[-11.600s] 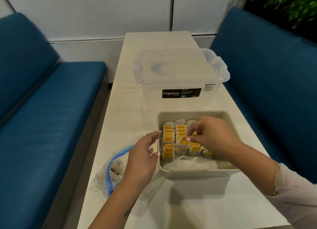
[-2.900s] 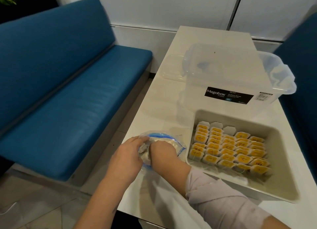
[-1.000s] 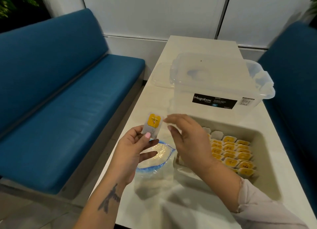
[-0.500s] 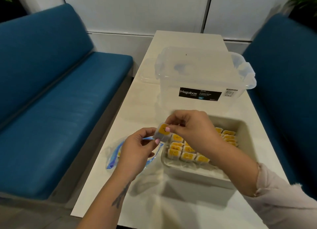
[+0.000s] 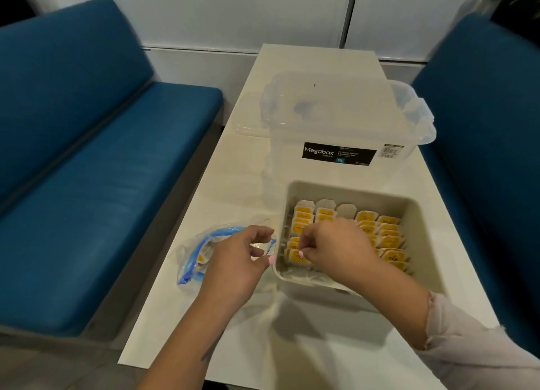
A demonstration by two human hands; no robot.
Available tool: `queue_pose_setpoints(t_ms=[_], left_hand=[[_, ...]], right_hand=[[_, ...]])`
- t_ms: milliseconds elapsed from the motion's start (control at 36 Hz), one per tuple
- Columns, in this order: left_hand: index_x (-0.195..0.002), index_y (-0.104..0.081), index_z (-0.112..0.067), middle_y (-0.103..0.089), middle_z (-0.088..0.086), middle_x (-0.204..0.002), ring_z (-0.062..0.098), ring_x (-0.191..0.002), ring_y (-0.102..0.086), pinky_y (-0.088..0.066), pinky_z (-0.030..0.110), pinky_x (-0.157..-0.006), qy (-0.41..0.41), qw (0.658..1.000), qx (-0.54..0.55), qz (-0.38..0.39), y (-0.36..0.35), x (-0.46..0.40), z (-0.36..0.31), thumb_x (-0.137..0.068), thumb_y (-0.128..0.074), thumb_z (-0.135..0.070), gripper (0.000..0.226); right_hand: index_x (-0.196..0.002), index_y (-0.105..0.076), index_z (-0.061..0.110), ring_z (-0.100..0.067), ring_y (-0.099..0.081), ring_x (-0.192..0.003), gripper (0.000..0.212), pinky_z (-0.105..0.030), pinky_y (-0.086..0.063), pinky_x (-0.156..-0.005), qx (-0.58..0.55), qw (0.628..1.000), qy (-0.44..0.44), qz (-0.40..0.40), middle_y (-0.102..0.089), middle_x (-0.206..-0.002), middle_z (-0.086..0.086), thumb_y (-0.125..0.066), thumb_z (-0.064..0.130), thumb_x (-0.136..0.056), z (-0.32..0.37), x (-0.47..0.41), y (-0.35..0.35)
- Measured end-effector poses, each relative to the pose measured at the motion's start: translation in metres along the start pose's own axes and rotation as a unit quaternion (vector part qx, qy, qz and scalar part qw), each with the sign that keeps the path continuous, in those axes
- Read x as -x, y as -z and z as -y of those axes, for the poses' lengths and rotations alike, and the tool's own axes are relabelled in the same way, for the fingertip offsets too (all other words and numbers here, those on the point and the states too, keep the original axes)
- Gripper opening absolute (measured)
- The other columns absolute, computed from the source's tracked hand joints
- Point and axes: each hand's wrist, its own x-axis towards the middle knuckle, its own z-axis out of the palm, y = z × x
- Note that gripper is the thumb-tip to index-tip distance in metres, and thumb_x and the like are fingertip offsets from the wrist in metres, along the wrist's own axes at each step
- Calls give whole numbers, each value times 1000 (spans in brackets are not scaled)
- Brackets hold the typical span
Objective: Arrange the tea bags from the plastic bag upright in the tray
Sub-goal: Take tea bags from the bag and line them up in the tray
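Head: right hand (image 5: 336, 248) inside tray (image 5: 420, 237)

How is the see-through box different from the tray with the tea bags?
The clear storage box is see-through with its lid shut; the tray is solid beige and open on top. The box looks taller and sits farther back; the tray is lower and nearer. The box bears a black Megabox label; the tray shows none. The tray holds upright rows of tea bags; nothing shows inside the box. Both stand on the white table.
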Motion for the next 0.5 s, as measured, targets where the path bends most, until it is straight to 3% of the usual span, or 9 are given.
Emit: queue_pose_setpoints(t_ms=[250, 361, 500], left_hand=[[-113, -61, -34, -64, -21, -104, 0, -82, -63, -50, 15, -71, 0, 1000, -7, 6, 0, 2, 0, -82, -71, -14, 38], [-113, -61, -34, -63, -23, -103, -2, -80, -62, -49, 14, -70, 2, 1000, -5, 8, 0, 3, 0, -82, -71, -12, 39], [-113, -60, -36, -60, -27, -98, -4, -79, -61, -46, 9, -66, 6, 1000, -2, 11, 1, 5, 0, -82, -72, -14, 39]], right_hand=[[-91, -69, 29, -15, -57, -81, 10, -23, -38, -63, -10, 1000, -17, 1, -67, -89, 5, -60, 32, -88, 4, -4, -14], [-90, -70, 29, -15, -59, -82, 11, -23, -38, -63, -12, 999, -31, -6, -68, -89, 4, -61, 33, -87, 6, -5, -19], [-88, -70, 28, -13, -48, -73, 10, -23, -37, -62, -9, 999, -40, -5, -65, -88, 4, -62, 34, -87, 6, -5, -23]])
